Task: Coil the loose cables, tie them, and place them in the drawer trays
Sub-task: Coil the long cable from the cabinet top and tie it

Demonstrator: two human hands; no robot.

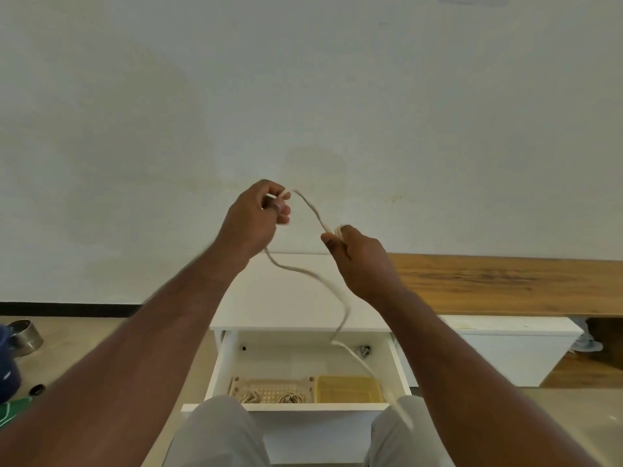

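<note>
A long white cable (312, 210) stretches between my raised hands in front of the wall. My left hand (256, 219) pinches one end near its plug. My right hand (357, 254) grips a small coil of the same cable. The slack (340, 318) hangs down from my left hand, loops over the open white drawer (286, 406) and trails past my right knee. In the drawer, a beige perforated tray (269, 387) holds two coiled cables (251, 397), and a yellow tray (349, 387) sits to its right.
The drawer belongs to a low white cabinet (296, 291). A wooden bench top (505, 281) runs to the right with a white box (512, 345) below it. A steel bowl (25, 337) and dark blue cloth (8, 369) lie on the floor at left. My knees frame the drawer front.
</note>
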